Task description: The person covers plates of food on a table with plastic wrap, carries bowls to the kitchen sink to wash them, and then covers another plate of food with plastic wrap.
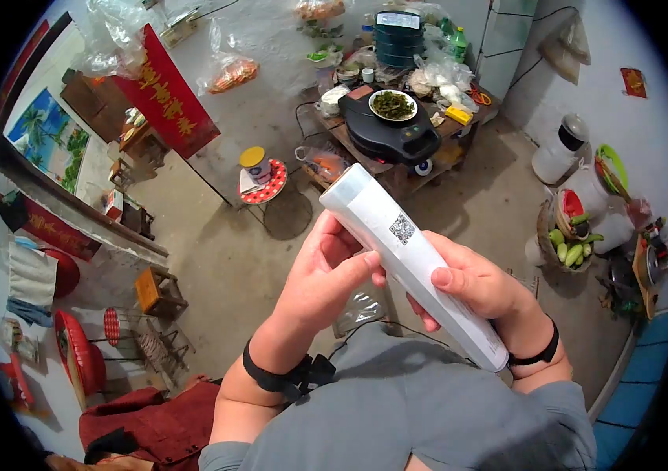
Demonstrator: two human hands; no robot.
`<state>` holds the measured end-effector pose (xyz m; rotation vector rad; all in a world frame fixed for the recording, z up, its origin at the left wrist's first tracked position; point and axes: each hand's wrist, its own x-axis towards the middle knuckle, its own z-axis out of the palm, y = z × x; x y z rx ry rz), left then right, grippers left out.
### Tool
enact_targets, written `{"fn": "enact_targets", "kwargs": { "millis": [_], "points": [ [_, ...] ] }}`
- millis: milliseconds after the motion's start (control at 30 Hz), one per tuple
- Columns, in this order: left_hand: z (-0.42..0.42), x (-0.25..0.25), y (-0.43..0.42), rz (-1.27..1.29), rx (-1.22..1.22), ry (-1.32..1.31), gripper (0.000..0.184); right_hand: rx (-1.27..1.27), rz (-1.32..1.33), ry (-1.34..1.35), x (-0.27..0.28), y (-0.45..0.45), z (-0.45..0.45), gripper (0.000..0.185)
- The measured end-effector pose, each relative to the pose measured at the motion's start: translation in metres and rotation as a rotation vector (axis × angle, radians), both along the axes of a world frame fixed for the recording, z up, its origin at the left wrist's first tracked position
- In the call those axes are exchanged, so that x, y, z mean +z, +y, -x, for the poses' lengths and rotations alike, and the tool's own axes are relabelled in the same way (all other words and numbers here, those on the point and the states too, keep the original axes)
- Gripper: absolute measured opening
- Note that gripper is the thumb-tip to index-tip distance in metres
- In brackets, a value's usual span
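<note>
A long white package [420,271] with a black QR code slants across in front of my chest, its far end pointing up and left. I cannot tell what is inside. My right hand [479,279] grips it around the middle, thumb lying on the printed face and fingers underneath. On the other edge, near the far end, my left hand [326,275] is closed, with the thumb against the package's side and the fingers curled beneath. Parts of the fingers of both hands are hidden behind it. Each wrist wears a black band.
Ahead, a cluttered table [459,145] carries a black electric griddle [385,137] with a plate of greens [393,105] on it. A dotted stool [271,188] holds a yellow-lidded can [255,161]. Vegetable baskets [573,235] stand right; a person in a dark red jacket [153,428] is lower left.
</note>
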<state>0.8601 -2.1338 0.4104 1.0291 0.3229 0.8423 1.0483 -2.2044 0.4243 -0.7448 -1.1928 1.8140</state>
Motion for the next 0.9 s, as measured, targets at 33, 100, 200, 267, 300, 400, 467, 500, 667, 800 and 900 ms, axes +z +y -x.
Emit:
{"fn": "enact_targets", "kwargs": {
  "millis": [33, 100, 200, 267, 300, 400, 467, 500, 667, 800, 900],
  "points": [
    [0.001, 0.000, 0.001, 0.025, -0.021, -0.018, 0.043, 0.014, 0.015, 0.000, 0.001, 0.000, 0.000, 0.060],
    [0.003, 0.001, 0.001, 0.052, -0.041, -0.035, 0.043, 0.007, 0.015, -0.037, 0.000, -0.002, -0.002, 0.060],
    [0.003, 0.009, -0.003, 0.128, -0.052, 0.009, 0.043, -0.013, 0.017, -0.113, 0.002, -0.004, -0.001, 0.060],
    [-0.002, 0.016, -0.007, 0.089, -0.007, 0.056, 0.046, -0.027, 0.018, -0.153, 0.003, -0.005, -0.001, 0.059],
    [-0.003, 0.016, -0.007, 0.090, -0.007, 0.056, 0.046, -0.044, -0.029, -0.221, 0.003, -0.005, -0.002, 0.058],
    [-0.006, 0.016, -0.008, 0.087, 0.011, 0.043, 0.044, -0.085, -0.125, -0.347, 0.006, -0.007, 0.001, 0.056],
    [-0.007, 0.016, -0.008, 0.088, 0.048, 0.076, 0.043, -0.109, -0.174, -0.406, 0.010, -0.008, 0.003, 0.056],
    [-0.007, 0.015, -0.008, 0.088, 0.048, 0.077, 0.043, -0.113, -0.178, -0.463, 0.013, -0.008, 0.003, 0.055],
    [-0.008, 0.006, -0.004, 0.075, 0.048, 0.046, 0.041, -0.156, -0.302, -0.613, 0.013, -0.008, 0.006, 0.053],
    [-0.010, 0.006, -0.005, 0.079, 0.074, 0.025, 0.041, -0.152, -0.281, -0.619, 0.015, -0.007, 0.006, 0.053],
    [-0.009, 0.003, -0.003, 0.059, 0.070, 0.015, 0.042, -0.148, -0.286, -0.626, 0.015, -0.006, 0.006, 0.053]
  ]
}}
